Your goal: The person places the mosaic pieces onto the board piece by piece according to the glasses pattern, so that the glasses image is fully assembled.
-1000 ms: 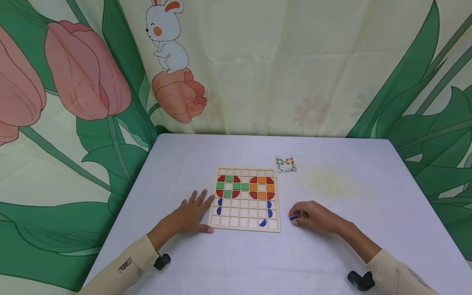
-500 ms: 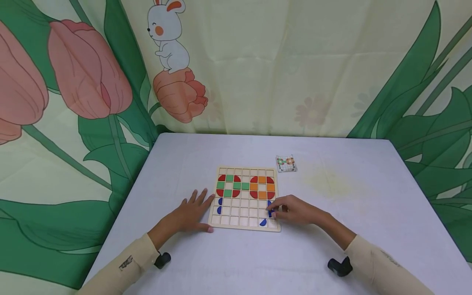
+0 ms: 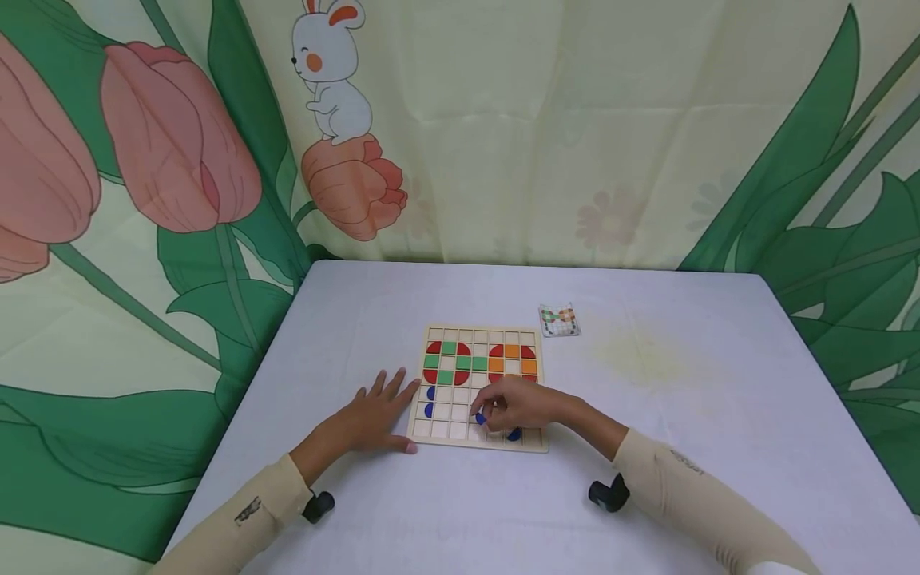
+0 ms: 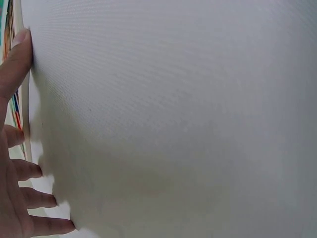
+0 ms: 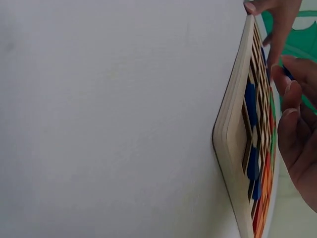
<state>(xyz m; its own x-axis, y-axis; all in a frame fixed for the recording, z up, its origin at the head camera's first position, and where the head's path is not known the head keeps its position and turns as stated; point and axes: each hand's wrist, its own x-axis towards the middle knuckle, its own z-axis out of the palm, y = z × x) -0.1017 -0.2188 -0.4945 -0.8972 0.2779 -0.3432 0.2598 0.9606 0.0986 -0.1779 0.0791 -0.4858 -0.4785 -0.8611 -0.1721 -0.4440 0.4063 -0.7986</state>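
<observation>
Pinched between the fingertips of the right hand [image 3: 519,406] is a small blue curved wooden piece [image 3: 480,418], held low over the bottom rows of the square pale wooden grid board [image 3: 480,386] (the wrist views do not show the pinch itself). Just right of that grip, a second blue curved piece [image 3: 513,434] sits in the board's bottom row. Left of the grip, two more blue curved pieces [image 3: 430,402] lie in the board's left column. Beyond the grip, red, green and orange tiles [image 3: 480,363] fill the upper rows. Further left, the left hand [image 3: 374,415] lies flat on the white table [image 3: 647,447], fingers spread and straight, its thumb touching the board's near left corner. Well beyond the grip, to the right, lies a small pattern card [image 3: 558,319].
</observation>
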